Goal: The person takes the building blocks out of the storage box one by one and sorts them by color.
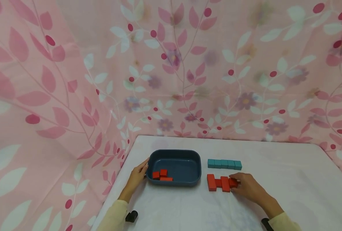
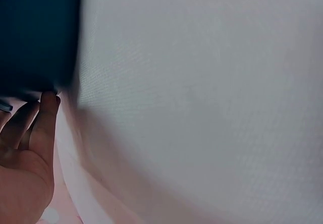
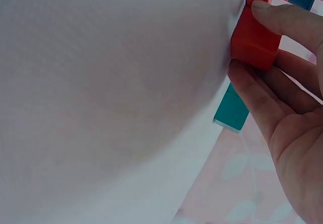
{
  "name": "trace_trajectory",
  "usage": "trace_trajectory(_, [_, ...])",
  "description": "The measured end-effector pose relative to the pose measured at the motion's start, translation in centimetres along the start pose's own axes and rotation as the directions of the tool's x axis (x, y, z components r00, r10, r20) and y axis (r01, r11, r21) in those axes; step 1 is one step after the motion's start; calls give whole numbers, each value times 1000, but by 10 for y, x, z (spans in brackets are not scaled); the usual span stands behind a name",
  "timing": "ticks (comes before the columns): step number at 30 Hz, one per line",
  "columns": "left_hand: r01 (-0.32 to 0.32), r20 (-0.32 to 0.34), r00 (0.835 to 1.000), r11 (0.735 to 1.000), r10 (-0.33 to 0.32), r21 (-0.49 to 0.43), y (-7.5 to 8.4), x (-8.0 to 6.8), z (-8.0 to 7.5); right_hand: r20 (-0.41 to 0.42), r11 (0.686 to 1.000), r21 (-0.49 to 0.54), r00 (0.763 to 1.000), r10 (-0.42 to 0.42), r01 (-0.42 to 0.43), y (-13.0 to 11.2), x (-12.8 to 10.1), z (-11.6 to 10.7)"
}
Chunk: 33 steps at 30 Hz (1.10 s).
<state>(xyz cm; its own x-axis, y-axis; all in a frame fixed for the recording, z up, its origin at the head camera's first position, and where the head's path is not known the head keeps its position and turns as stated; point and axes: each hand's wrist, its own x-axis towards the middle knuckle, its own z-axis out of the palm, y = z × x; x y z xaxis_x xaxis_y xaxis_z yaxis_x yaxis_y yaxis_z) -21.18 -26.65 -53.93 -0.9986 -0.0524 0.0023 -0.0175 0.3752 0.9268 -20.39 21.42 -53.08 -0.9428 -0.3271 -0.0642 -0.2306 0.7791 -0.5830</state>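
Red blocks (image 1: 225,184) in row, right of dark-blue tray (image 1: 175,184).

Tray (image 1: 185,171): smooth, and it looks like plastic, mid-frame
Red blocks (image 1: 225,184): matt, clean smooth faces, wood or plastic, can't tell
Teal blocks (image 1: 224,164): smooth and matt too
Tablecloth (image 1: 171,208): cloth, fine weave showing up close
Curtain (image 1: 72,80): printed cloth, softly creased, upper frame

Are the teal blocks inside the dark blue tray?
No, the teal blocks sit in a row on the white table, beside the tray.
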Motion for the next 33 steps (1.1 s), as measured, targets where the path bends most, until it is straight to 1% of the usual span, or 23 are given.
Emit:
trace_trajectory(3, [-6, 11, 1000, 1000, 6, -14, 0, 0, 1, 7, 1000, -12, 1000, -4, 4, 0, 0, -4])
trace_trajectory(10, [3, -5, 1000, 1000, -3, 6, -2, -1, 1, -4, 998, -50, 1000, -24, 23, -3, 2, -14])
trace_trajectory(13, [-17, -13, 1000, 1000, 17, 3, -1, -1, 0, -15, 999, -27, 999, -47, 46, -8, 4, -18])
trace_trajectory(16, [-37, -17, 999, 999, 37, 8, 0, -2, 0, -34, 996, 0, 995, -92, 92, -14, 8, -20])
trace_trajectory(18, [-40, -18, 999, 999, 40, 7, 0, -2, 0, -55, 991, 9, 990, -131, 132, -21, 12, -20])
trace_trajectory(22, [-34, -12, 999, 999, 34, -8, 1, -1, 0, -96, 978, -13, 973, -211, 210, -36, 18, -18])
trace_trajectory(26, [-30, -10, 999, 999, 30, -11, 1, -1, 0, -113, 970, -12, 964, -241, 241, -55, 26, -16])
trace_trajectory(29, [-24, -10, 1000, 1000, 24, -11, 0, -2, 0, -109, 969, -5, 963, -245, 246, -70, 34, -14])
trace_trajectory(33, [-12, -9, 1000, 1000, 12, -17, 0, -1, 1, -100, 956, -2, 951, -293, 294, -90, 47, -9])
